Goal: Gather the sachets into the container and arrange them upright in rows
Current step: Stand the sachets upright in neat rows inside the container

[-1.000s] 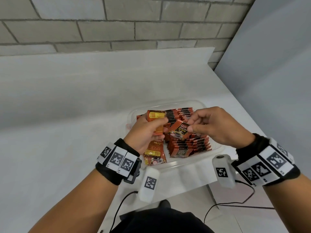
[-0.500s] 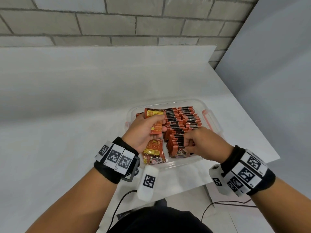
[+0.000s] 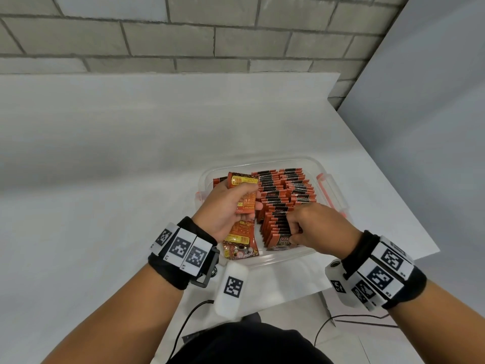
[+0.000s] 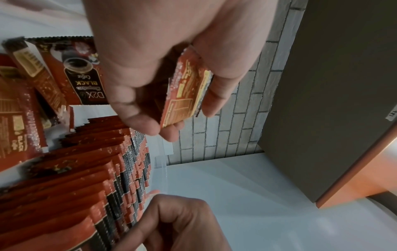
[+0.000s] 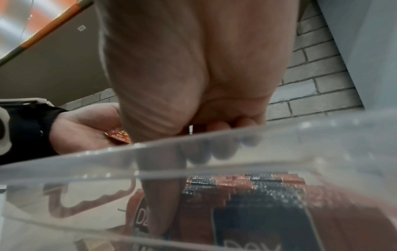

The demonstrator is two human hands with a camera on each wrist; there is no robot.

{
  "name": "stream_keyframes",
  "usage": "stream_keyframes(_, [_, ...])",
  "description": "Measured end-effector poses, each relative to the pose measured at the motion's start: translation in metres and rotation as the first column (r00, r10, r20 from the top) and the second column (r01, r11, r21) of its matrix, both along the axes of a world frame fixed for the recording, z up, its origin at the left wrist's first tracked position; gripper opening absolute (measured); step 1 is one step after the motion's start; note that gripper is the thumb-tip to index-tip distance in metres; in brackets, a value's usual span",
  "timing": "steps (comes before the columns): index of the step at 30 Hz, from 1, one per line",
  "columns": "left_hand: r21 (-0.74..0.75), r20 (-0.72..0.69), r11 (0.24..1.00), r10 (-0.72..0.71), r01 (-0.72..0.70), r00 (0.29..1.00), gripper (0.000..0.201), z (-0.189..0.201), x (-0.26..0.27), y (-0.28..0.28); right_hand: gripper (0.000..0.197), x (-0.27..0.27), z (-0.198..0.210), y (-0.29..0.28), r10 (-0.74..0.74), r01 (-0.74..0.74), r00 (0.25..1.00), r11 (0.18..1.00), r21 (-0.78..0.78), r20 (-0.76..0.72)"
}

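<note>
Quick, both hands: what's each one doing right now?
Left hand: grips a small stack of sachets.
Right hand: fingers curled, pinching the front sachet of a row.

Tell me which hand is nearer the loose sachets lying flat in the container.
Left. The left hand hovers right above the flat sachets, holding a small stack of sachets. The right hand is off to their right, at the front of the upright rows.

Orange-and-black sachets point(image 3: 286, 195) fill a clear container point(image 3: 338, 203) with orange clips on a white table point(image 3: 105, 153).
</note>
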State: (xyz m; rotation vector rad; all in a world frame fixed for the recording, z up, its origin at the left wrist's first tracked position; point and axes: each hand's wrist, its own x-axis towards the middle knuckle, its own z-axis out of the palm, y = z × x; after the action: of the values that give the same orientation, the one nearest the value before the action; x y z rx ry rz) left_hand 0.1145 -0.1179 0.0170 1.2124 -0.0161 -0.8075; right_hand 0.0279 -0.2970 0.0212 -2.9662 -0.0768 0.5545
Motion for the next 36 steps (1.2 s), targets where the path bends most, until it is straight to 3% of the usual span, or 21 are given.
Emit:
stream_keyframes(7, [-0.023,-0.011,1.000,-0.012,0.012,1.000,0.020,0.003,-0.002,0.001,0.036,-0.001,0.003,-0.004,-0.022,0.024,0.999,0.996,0.081,-0.032])
stream_keyframes(11, [-0.017,0.006,0.999,-0.034,0.034,0.999,0.012,0.004,-0.006,0.001,0.020,-0.002,0.017,-0.011,-0.094,0.093,0.996,0.970,0.223,-0.008])
stream_keyframes(13, [-0.010,0.022,0.998,-0.062,0.062,0.998,0.016,0.006,-0.008,0.000,0.011,-0.001,0.027,-0.016,-0.214,0.161,0.970,0.921,0.354,0.115])
stream_keyframes(15, [-0.013,0.042,0.995,-0.101,0.101,0.994,0.021,0.009,-0.009,-0.003,0.020,0.000,0.036,-0.015,-0.346,0.205,0.919,0.832,0.516,0.192])
stream_keyframes(17, [-0.011,0.073,0.991,-0.134,0.136,0.988,0.021,0.012,-0.012,-0.007,0.029,0.003,0.042,-0.009,-0.398,0.205,0.900,0.749,0.630,0.179])
stream_keyframes(20, [-0.015,0.126,0.990,-0.139,0.142,0.982,0.020,0.017,-0.014,-0.015,0.025,0.010,0.044,-0.003,-0.382,0.174,0.906,0.731,0.660,0.185])
stream_keyframes(23, [-0.020,0.063,0.998,-0.062,0.064,0.996,0.026,0.021,-0.012,-0.019,0.017,0.014,0.046,-0.005,-0.469,0.116,0.817,0.703,0.701,0.335])
stream_keyframes(24, [-0.030,-0.011,0.999,-0.036,0.036,0.999,0.036,0.023,-0.010,-0.019,0.020,0.013,0.045,-0.005,-0.488,0.078,0.775,0.704,0.706,0.401])
stream_keyframes(26, [-0.055,-0.142,0.998,-0.039,0.031,0.989,0.052,0.026,-0.006,-0.016,0.022,0.009,0.043,-0.004,-0.426,-0.005,0.730,0.779,0.627,0.535])
stream_keyframes(28, [-0.103,-0.153,0.993,-0.078,0.062,0.985,0.040,0.029,-0.003,-0.014,0.020,0.005,0.035,-0.004,-0.285,-0.069,0.755,0.861,0.504,0.591])
stream_keyframes(30, [-0.087,-0.107,0.995,-0.058,0.049,0.993,0.023,0.029,0.001,-0.012,0.021,0.001,0.029,-0.004,-0.202,-0.082,0.822,0.883,0.461,0.533])
stream_keyframes(32, [-0.041,-0.045,0.999,-0.033,0.031,0.998,0.022,0.027,0.004,-0.012,0.029,-0.003,0.028,-0.006,-0.212,-0.058,0.862,0.861,0.505,0.461])
stream_keyframes(34, [-0.022,-0.015,0.999,-0.027,0.026,1.000,0.020,0.026,0.002,-0.012,0.035,-0.005,0.028,-0.006,-0.348,0.046,0.868,0.767,0.640,0.354])
stream_keyframes(36, [-0.008,0.006,1.000,-0.029,0.029,1.000,0.018,0.024,-0.001,-0.014,0.036,-0.005,0.027,-0.004,-0.500,0.192,0.848,0.599,0.777,0.175])
